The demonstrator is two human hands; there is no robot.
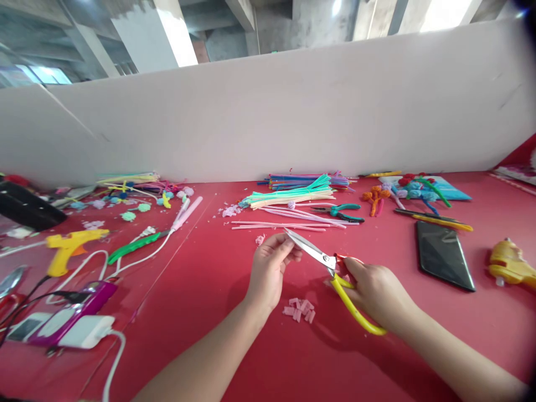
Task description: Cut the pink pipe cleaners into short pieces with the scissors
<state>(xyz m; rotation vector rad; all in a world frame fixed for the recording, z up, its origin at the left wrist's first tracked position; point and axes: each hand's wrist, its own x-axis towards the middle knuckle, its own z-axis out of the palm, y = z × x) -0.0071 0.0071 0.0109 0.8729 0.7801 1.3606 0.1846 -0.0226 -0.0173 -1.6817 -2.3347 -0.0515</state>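
**Between the hands: blades run from 4 to 10 o'clock**

Near the table's middle, the right hand point(374, 290) clenches the yellow handles of the scissors point(323, 256). Their long axis runs from 4 o'clock up to 10 o'clock, and the tips reach the left hand point(270, 268). That hand's fingers are pinched at the tips; what they pinch is too small to tell. Pink cut pieces point(300, 310) lie at 6 o'clock from the blades, and pink stems point(285, 225) at 12 o'clock.

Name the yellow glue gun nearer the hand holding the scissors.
The right-side glue gun, just past the black phone, is nearer the right hand holding the scissors; the left-side glue gun lies far across the table.
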